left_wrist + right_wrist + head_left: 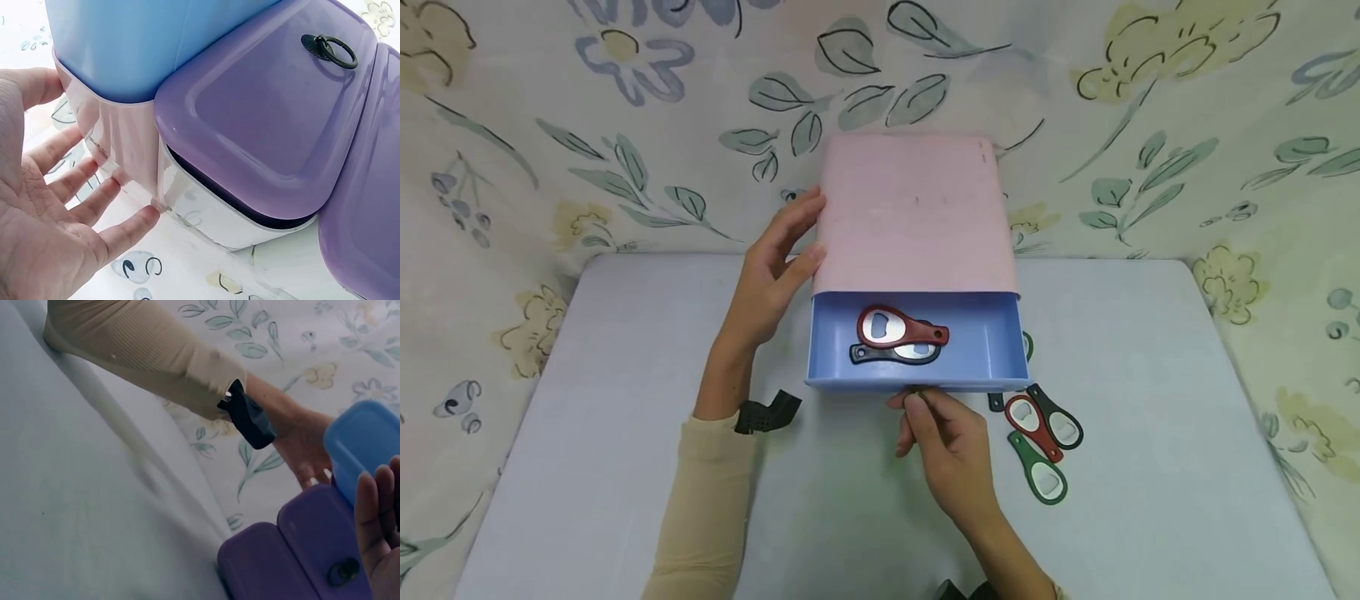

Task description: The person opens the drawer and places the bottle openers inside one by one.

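Observation:
A blue drawer (985, 333) stands pulled out from the top of a cabinet with a pink top (917, 217). Inside it, a red bottle opener (917, 332) lies across a black bottle opener (868, 354). My left hand (767, 275) rests against the cabinet's left side, its fingers spread in the left wrist view. At the middle of the drawer's front, my right hand (951, 450) pinches the small pull between thumb and fingers; the pull is mostly hidden. The right wrist view shows the fingers before the blue front.
Right of the cabinet, on the white table (1150, 433), lie another red bottle opener (1033, 427), a green one (1039, 468) and a black one (1062, 423); others are partly hidden by the drawer. Purple drawers (262, 119) with ring pulls sit below. Floral cloth (625, 167) hangs behind.

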`<state>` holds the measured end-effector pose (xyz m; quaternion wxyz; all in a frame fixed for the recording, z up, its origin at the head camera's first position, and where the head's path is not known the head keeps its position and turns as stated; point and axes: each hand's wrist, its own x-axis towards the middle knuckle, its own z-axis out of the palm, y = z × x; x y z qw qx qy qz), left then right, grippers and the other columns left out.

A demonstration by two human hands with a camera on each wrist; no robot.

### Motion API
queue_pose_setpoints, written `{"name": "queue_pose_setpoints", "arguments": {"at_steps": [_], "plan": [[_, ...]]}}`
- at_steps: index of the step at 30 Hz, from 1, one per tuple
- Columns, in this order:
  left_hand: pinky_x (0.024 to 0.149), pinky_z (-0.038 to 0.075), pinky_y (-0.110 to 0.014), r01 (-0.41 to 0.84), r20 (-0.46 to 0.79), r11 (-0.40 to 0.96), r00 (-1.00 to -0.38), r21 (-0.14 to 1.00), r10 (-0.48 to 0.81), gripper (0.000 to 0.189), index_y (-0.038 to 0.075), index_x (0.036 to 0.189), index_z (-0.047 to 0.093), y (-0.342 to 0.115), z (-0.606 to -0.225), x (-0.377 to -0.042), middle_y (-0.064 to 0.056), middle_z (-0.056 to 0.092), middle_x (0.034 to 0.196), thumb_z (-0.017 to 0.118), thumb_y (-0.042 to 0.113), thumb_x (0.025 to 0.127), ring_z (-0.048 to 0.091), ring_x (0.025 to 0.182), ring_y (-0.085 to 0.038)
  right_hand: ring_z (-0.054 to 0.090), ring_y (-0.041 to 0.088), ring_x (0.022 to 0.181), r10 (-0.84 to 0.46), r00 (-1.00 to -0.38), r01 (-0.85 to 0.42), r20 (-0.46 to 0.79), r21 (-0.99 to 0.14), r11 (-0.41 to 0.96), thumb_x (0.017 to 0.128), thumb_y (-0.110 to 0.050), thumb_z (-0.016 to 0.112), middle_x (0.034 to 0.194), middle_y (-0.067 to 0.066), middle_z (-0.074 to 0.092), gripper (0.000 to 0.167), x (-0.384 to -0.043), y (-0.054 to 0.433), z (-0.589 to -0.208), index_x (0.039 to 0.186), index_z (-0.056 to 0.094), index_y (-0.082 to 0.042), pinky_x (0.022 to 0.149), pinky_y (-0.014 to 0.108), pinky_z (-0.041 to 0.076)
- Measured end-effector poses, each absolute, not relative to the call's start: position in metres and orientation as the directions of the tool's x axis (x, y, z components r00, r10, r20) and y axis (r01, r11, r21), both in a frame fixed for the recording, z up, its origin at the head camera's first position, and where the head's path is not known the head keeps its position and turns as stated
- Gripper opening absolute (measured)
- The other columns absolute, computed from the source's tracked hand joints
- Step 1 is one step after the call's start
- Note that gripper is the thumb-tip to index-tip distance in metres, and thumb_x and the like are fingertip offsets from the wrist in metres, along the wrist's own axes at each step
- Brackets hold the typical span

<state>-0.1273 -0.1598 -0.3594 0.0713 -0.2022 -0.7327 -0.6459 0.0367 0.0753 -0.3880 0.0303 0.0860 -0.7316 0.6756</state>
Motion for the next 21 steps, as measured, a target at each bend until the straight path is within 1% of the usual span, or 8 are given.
{"name": "queue_pose_setpoints", "arguments": {"at_steps": [6, 11, 16, 21], "plan": [[0.125, 0.041, -0.057, 0.379, 0.360, 0.066, -0.911, 0.923, 0.204, 0.057, 0.011, 0.159, 0.048, -0.162, -0.359, -0.126, 0.009, 0.041, 0.169, 0.057, 0.011, 0.102, 0.044, 0.155, -0.017, 0.063, 0.014, 0.063, -0.075, -0.980, -0.187, 0.184, -0.981, 0.046, 0.110, -0.004, 0.050, 0.071, 0.012, 0.061, 0.024, 0.024, 0.071, -0.388, 0.105, 0.072, 0.003, 0.060, 0.031, 0.063], [0.124, 0.043, -0.055, 0.377, 0.358, 0.057, -0.910, 0.925, 0.206, 0.057, 0.011, 0.159, 0.048, -0.160, -0.358, -0.127, 0.009, 0.041, 0.169, 0.057, 0.012, 0.103, 0.044, 0.155, -0.017, 0.064, 0.013, 0.062, -0.052, -0.982, -0.185, 0.183, -0.982, 0.041, 0.111, -0.008, 0.049, 0.072, 0.014, 0.062, 0.027, 0.009, 0.072, -0.386, 0.105, 0.072, 0.004, 0.060, 0.032, 0.064], [0.124, 0.043, -0.055, 0.363, 0.344, 0.059, -0.915, 0.930, 0.212, 0.057, 0.012, 0.159, 0.048, -0.160, -0.358, -0.127, 0.010, 0.041, 0.169, 0.058, 0.012, 0.102, 0.044, 0.155, -0.016, 0.065, 0.013, 0.060, -0.034, -0.985, -0.172, 0.172, -0.985, 0.024, 0.111, -0.011, 0.050, 0.073, 0.012, 0.065, 0.027, 0.000, 0.071, -0.381, 0.105, 0.072, 0.003, 0.059, 0.032, 0.063], [0.125, 0.043, -0.048, 0.367, 0.350, 0.046, -0.912, 0.929, 0.213, 0.057, 0.010, 0.158, 0.048, -0.159, -0.359, -0.128, 0.007, 0.042, 0.169, 0.057, 0.009, 0.102, 0.044, 0.155, -0.018, 0.067, 0.013, 0.060, -0.026, -0.987, -0.160, 0.161, -0.987, -0.017, 0.112, -0.014, 0.051, 0.075, 0.004, 0.067, 0.027, -0.009, 0.069, -0.380, 0.106, 0.073, 0.002, 0.057, 0.032, 0.062]]}}
